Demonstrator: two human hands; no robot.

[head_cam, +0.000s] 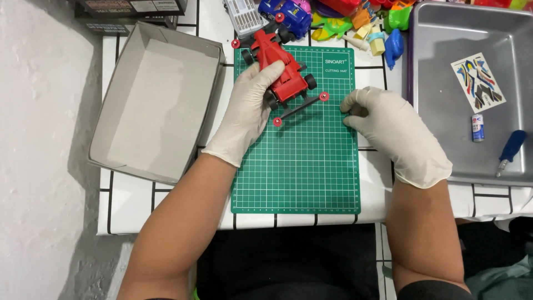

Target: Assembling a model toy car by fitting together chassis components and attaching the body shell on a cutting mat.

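Inspecting stage: a red toy racing car [280, 72] is found partly put together on the green cutting mat [300, 166].
Work done: the red body and chassis are seen joined; black wheels are fitted at the near end and at one far corner, as far as can be told.
Work left: a black bar with red end discs [300, 108] lies loose on the mat, not attached to the car; a sticker sheet [477, 81] in the grey metal tray [438, 122] is judged unapplied.
Left hand: the left hand [247, 114], gloved, is laid over the car from the left, fingers curled across the body, which is gripped and tilted.
Right hand: the right hand [388, 130], gloved, is rested on the mat's right edge, fingers bent inward; whether a small part is pinched cannot be told.
Bar position: between both hands, touching neither, just below the car.
Surroundings: an empty cardboard box lid [155, 100] is noted left; a blue-handled screwdriver [509, 150] and a small battery [477, 128] lie in the tray.
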